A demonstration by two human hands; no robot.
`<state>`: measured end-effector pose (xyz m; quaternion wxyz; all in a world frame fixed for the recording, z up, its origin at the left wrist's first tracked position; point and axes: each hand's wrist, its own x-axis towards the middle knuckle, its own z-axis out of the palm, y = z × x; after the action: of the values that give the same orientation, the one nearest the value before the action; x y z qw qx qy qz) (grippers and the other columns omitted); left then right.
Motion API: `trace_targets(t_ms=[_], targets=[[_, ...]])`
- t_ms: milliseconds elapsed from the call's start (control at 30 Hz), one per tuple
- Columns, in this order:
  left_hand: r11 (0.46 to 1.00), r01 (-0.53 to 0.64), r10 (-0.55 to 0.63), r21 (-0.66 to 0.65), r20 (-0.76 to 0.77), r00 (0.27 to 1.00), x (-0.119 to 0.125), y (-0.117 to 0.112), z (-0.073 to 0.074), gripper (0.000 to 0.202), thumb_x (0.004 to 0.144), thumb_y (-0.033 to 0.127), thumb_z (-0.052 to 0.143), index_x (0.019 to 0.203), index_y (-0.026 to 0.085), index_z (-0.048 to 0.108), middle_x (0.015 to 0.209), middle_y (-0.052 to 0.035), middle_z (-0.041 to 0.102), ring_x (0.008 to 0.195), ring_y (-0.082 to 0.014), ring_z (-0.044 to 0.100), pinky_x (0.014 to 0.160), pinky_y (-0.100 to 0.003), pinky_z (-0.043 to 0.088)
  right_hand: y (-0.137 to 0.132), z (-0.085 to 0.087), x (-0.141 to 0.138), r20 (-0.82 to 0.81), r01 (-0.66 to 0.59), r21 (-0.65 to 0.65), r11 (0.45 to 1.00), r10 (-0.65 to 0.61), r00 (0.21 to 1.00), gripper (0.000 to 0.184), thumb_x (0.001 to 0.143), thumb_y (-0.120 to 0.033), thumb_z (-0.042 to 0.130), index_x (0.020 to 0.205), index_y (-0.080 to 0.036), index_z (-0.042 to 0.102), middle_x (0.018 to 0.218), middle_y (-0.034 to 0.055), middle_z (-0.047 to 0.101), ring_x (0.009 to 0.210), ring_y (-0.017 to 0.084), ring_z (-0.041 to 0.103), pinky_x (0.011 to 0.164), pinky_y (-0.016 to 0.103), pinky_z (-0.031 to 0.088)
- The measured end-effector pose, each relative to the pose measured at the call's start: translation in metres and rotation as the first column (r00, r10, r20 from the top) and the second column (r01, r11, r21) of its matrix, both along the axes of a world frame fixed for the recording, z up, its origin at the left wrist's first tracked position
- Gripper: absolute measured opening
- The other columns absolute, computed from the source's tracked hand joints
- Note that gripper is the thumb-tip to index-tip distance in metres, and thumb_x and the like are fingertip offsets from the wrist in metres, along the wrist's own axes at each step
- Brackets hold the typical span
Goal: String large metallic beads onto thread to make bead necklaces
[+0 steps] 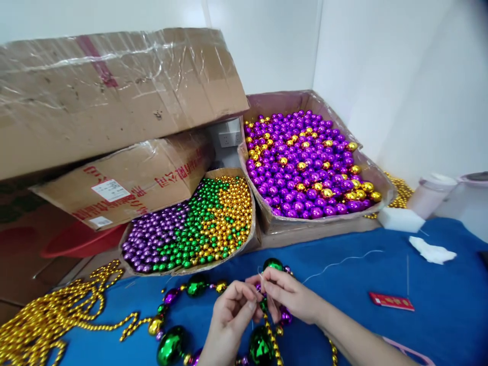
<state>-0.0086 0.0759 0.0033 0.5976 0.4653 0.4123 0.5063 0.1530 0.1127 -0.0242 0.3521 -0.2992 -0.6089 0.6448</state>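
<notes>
My left hand and my right hand meet above the blue cloth, both with fingertips pinched together. A thin clear thread loops at the right fingertips, and a length of it trails off over the cloth. A fine strand also hangs below my left fingers. Under and around both hands lies a bead necklace of large green, purple and gold beads. A string of small gold beads hangs just below the fingertips. The exact point where the fingers press together is partly hidden.
Behind stand a box of purple and gold beads and a box of purple, green and gold beads, beside cardboard flaps. Gold bead strings lie left. At right are a red packet, crumpled tissue and pink handles.
</notes>
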Motion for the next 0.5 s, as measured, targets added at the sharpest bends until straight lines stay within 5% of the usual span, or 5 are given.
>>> trace_targets(t_ms=[67,133,267,367,500], targets=[[1.0,0.004,-0.005,0.016,0.014,1.0,-0.001,-0.002,0.0,0.016,0.079,0.026,0.066,0.07,0.017,0.056,0.08,-0.0018,0.059,0.06,-0.0119,0.055,0.057,-0.025,0.044,0.003,0.001,-0.002,0.042,0.0,0.038,0.999,-0.002,0.999,0.029,0.093,-0.047,0.039,0.086,-0.021,0.049,0.064,-0.0039,0.059,0.049,0.01,0.057,0.048,0.022,0.046],[0.998,0.023,-0.022,0.057,-0.023,1.0,-0.004,-0.003,-0.001,0.016,0.081,0.025,0.062,0.069,0.017,0.056,0.081,-0.0022,0.057,0.062,-0.0126,0.056,0.058,-0.025,0.044,0.005,0.003,-0.001,0.097,0.052,0.104,0.993,-0.063,0.993,0.027,0.093,-0.045,0.041,0.089,-0.021,0.05,0.066,-0.0041,0.056,0.057,0.011,0.059,0.055,0.023,0.048],[0.959,0.109,-0.025,0.261,-0.305,0.952,-0.013,-0.003,-0.004,0.018,0.088,0.021,0.051,0.072,0.018,0.06,0.085,-0.004,0.055,0.067,-0.0138,0.056,0.061,-0.026,0.046,0.006,0.013,0.007,0.25,0.082,0.285,0.955,-0.157,0.955,0.016,0.092,-0.035,0.047,0.096,-0.022,0.054,0.066,-0.0045,0.058,0.058,0.011,0.057,0.056,0.022,0.041],[0.854,0.229,0.099,0.466,-0.58,0.809,-0.017,-0.003,-0.006,0.021,0.089,0.011,0.043,0.085,0.019,0.061,0.09,-0.0068,0.056,0.079,-0.0165,0.057,0.069,-0.026,0.046,0.004,0.02,0.015,0.37,-0.007,0.422,0.907,-0.165,0.914,0.013,0.09,-0.029,0.051,0.085,-0.021,0.06,0.067,-0.0021,0.06,0.062,0.013,0.055,0.06,0.025,0.036],[0.7,0.339,0.283,0.629,-0.68,0.677,-0.019,-0.005,-0.015,0.036,0.086,-0.001,0.037,0.11,0.018,0.056,0.102,-0.0112,0.053,0.091,-0.0178,0.056,0.076,-0.026,0.048,-0.001,0.023,0.021,0.449,-0.102,0.526,0.844,-0.174,0.876,0.02,0.092,-0.026,0.045,0.08,-0.02,0.061,0.076,0.0014,0.059,0.071,0.016,0.053,0.066,0.028,0.033]])
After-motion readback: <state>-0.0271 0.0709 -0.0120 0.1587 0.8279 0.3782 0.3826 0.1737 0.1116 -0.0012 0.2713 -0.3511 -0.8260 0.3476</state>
